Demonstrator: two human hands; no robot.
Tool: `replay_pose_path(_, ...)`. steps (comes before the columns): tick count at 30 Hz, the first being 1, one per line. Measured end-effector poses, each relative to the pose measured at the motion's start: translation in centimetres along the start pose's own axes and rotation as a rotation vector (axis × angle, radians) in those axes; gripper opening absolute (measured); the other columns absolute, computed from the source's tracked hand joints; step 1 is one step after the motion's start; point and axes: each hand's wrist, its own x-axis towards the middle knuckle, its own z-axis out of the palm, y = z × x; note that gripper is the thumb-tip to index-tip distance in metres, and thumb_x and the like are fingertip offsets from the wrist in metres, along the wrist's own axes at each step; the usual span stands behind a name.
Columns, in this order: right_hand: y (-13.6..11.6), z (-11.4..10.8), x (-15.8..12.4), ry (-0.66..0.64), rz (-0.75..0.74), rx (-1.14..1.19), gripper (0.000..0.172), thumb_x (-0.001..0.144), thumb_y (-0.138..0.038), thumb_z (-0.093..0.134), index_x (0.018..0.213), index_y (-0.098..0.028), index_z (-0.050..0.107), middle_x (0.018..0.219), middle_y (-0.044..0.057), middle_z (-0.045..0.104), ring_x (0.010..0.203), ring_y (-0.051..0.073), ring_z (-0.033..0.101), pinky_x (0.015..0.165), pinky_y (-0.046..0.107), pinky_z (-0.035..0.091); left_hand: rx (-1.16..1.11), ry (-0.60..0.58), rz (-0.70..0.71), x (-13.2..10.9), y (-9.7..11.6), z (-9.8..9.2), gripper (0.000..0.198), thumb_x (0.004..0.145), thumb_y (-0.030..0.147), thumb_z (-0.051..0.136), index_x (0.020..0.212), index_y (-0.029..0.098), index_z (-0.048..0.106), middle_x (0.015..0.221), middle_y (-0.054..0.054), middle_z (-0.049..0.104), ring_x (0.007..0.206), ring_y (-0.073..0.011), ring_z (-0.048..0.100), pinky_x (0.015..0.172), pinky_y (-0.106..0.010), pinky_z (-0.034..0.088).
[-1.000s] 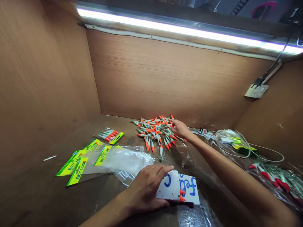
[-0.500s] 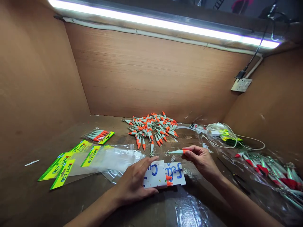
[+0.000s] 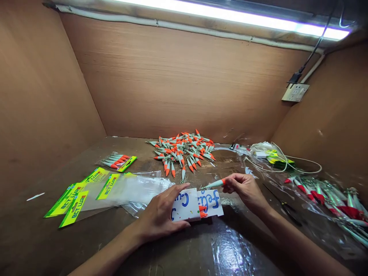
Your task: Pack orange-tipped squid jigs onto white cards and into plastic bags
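Observation:
My left hand (image 3: 159,211) is closed around a white card holder (image 3: 184,205) with blue handwriting, thumb along its near edge and fingers along the far one. From the holder's right part, orange lure tips (image 3: 203,212) poke out over a lettered flap (image 3: 214,201). My right hand (image 3: 243,188) pinches a fishing lure (image 3: 215,184) by its orange end. The lure's pale body slopes down to the left, its hooked end at the flap's far edge; I cannot tell whether they touch. Beyond the hands lies a heap of similar orange-and-white lures (image 3: 184,149).
Clear bags with yellow-green header cards (image 3: 107,186) lie at left, near a filled lure pack (image 3: 116,160). At right are pliers (image 3: 284,207), a white cord (image 3: 312,163) and red-and-pale lures (image 3: 322,195). Wooden panels wall the bench in.
The lure in my right hand has tipped, its hooked end coming closer to the holder's flap. My left hand keeps its hold on the holder. The camera view has shifted slightly.

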Motion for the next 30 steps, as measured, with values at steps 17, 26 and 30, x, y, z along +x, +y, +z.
replay_pose_path(17, -0.2, 4.9, -1.5, -0.483, -0.501, -0.846, 0.017, 0.096, -0.029, 0.059, 0.099, -0.028, 0.076, 0.092, 0.004, 0.068, 0.09, 0.02, 0.056, 0.08, 0.032, 0.042, -0.013, -0.08, 0.068, -0.5, 0.2, 1.0, 0.11, 0.061, 0.034, 0.087, 0.151, 0.034, 0.025, 0.14, -0.006, 0.055, 0.12, -0.0295, 0.057, 0.102, -0.043, 0.047)
replay_pose_path(26, -2.7, 5.1, 9.8, -0.128, -0.272, -1.234, 0.036, 0.102, -0.036, 0.043, 0.096, -0.02, 0.075, 0.098, 0.008, 0.071, 0.094, 0.02, 0.063, 0.084, 0.028, 0.045, 0.002, -0.057, 0.062, -0.8, -0.6, 1.5, 0.115, 0.06, 0.037, 0.089, 0.152, 0.035, 0.022, 0.143, -0.007, 0.053, 0.125, -0.0312, 0.054, 0.105, -0.046, 0.044)
replay_pose_path(30, -2.5, 8.1, 16.5, -0.101, -0.172, -1.394, 0.029, 0.095, -0.032, 0.052, 0.105, -0.016, 0.075, 0.114, 0.016, 0.069, 0.11, 0.028, 0.06, 0.086, 0.032, 0.045, 0.012, -0.063, 0.047, -0.9, -0.7, 1.3, 0.114, 0.058, 0.04, 0.09, 0.151, 0.035, 0.024, 0.144, -0.007, 0.052, 0.126, -0.0319, 0.053, 0.107, -0.047, 0.043)
